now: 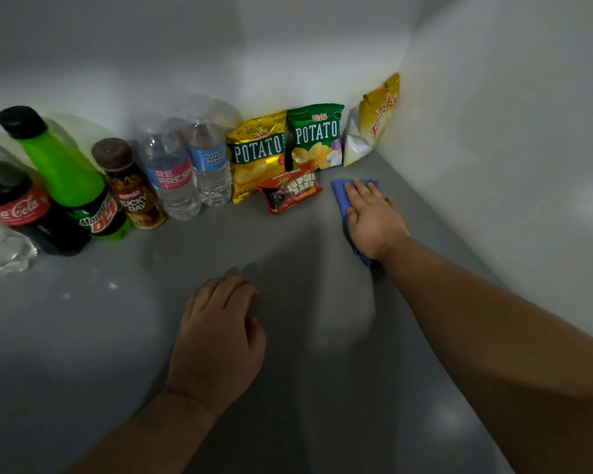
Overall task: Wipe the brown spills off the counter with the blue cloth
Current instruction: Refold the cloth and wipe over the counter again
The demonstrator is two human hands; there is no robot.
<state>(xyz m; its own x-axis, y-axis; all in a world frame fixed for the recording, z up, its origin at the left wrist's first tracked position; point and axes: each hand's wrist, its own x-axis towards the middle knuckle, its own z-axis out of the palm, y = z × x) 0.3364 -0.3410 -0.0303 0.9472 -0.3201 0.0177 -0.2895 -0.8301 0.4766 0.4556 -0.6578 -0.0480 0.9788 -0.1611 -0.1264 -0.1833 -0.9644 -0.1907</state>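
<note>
My one blue cloth (340, 200) lies flat on the grey counter (100, 336) near the white right wall (493, 148). Its long axis runs from me toward the back corner. My right hand (374, 217) presses it with straight fingers. My left hand (216, 336) rests on the counter, loosely curled, holding nothing. Beyond the cloth stand three shiny chip bags (314, 138), one red fudge-bar packet (290, 193) and five labelled plastic bottles (172, 172).
</note>
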